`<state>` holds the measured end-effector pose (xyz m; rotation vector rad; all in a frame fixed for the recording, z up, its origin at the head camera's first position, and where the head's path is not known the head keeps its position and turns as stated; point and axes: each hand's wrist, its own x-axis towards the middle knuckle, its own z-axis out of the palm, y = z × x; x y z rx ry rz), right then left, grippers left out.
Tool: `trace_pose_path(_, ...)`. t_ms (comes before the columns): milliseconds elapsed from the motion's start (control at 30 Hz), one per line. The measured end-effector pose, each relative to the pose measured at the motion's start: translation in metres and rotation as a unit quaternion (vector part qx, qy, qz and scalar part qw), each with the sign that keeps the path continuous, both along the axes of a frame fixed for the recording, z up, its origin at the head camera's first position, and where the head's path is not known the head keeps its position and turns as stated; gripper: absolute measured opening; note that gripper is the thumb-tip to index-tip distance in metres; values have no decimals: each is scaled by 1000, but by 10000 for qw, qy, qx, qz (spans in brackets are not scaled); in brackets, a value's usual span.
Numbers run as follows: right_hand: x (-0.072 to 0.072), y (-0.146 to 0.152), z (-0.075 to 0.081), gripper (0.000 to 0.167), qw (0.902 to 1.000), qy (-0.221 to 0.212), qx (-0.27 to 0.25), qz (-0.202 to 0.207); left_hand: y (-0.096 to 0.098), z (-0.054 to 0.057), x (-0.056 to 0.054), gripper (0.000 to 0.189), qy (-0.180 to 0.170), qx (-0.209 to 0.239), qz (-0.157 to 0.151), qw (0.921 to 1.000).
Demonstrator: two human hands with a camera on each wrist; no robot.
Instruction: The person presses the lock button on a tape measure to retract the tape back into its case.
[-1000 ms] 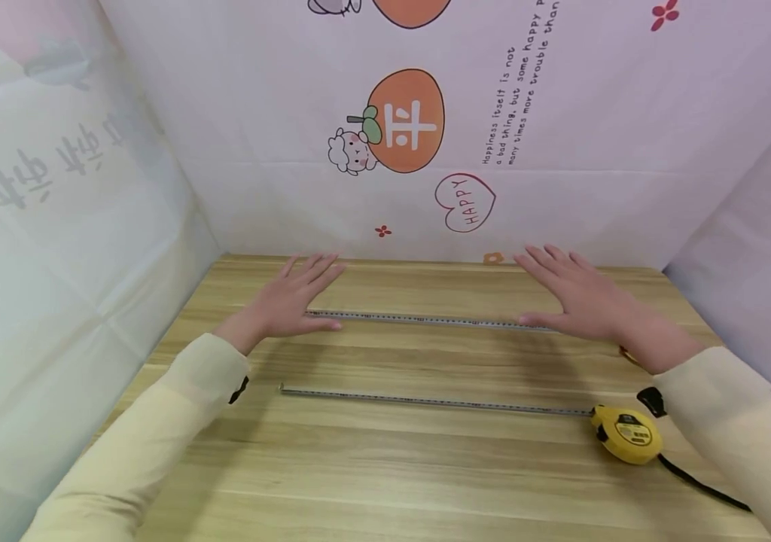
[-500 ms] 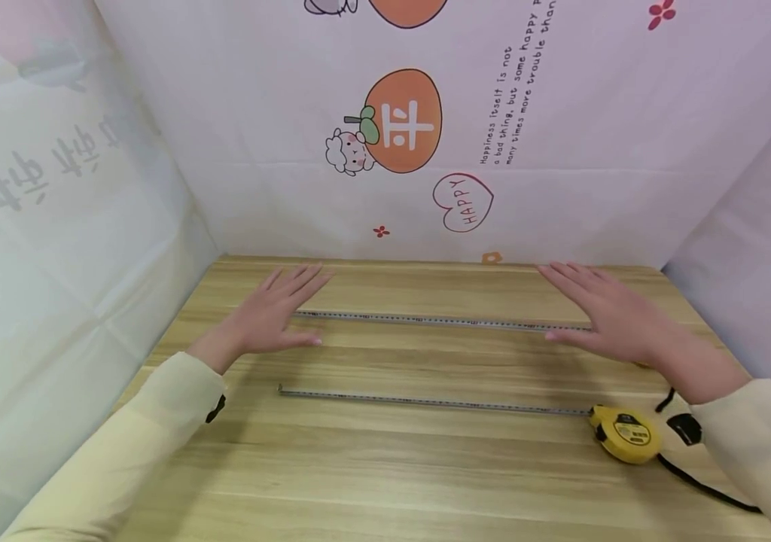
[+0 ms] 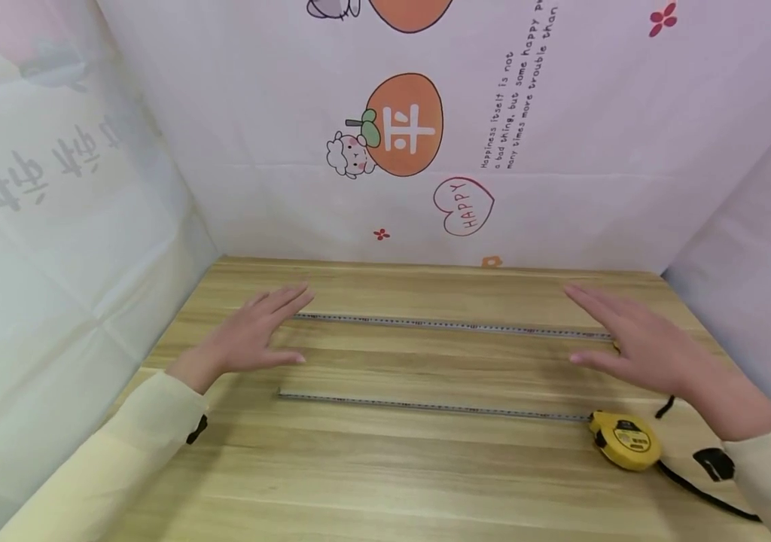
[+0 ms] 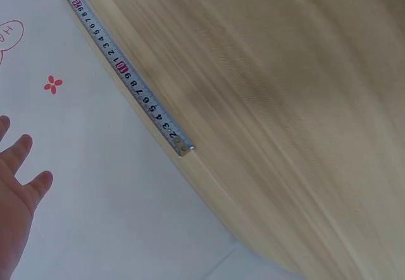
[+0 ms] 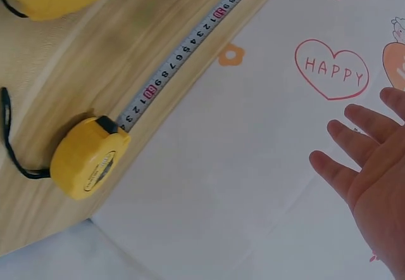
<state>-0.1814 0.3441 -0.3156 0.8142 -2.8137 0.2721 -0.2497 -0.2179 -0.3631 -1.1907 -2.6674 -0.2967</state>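
Two tape measures lie on the wooden table, their blades pulled out side by side. In the head view the near one has a yellow case (image 3: pixel 626 440) at right and its blade (image 3: pixel 433 407) runs left. The far blade (image 3: pixel 426 324) runs parallel behind it; the right hand mostly hides its case, which the right wrist view shows as a yellow case (image 5: pixel 88 159) with a black strap. My left hand (image 3: pixel 250 331) is held over the left end of the far blade, fingers extended, holding nothing. My right hand (image 3: pixel 650 346), likewise extended and holding nothing, is over the far case.
The wooden table (image 3: pixel 385 482) meets a white printed cloth (image 3: pixel 257 188) at the back. More cloth hangs along the left and right sides. A black strap (image 3: pixel 704 493) trails from the near case toward the right sleeve.
Both hands have moved apart and back toward the person, the left going left and the right going right. Both tape measures have stayed in place.
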Motion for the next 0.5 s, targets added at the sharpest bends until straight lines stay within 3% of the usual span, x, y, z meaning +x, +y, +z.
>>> trace_pose_path(200, 13, 7, -9, 92, 10000, 5, -37, -47, -10, -10, 10, 95, -160, 90, 126, 9998)
trace_pose_path(333, 22, 10, -16, 90, 9999, -46, -56, -153, -15, -16, 16, 96, -550, 203, 292, 9979)
trace_pose_path(500, 31, 14, -24, 88, 9984, -430, -241, -273, -21, -24, 23, 102, -940, 347, 475, 9938)
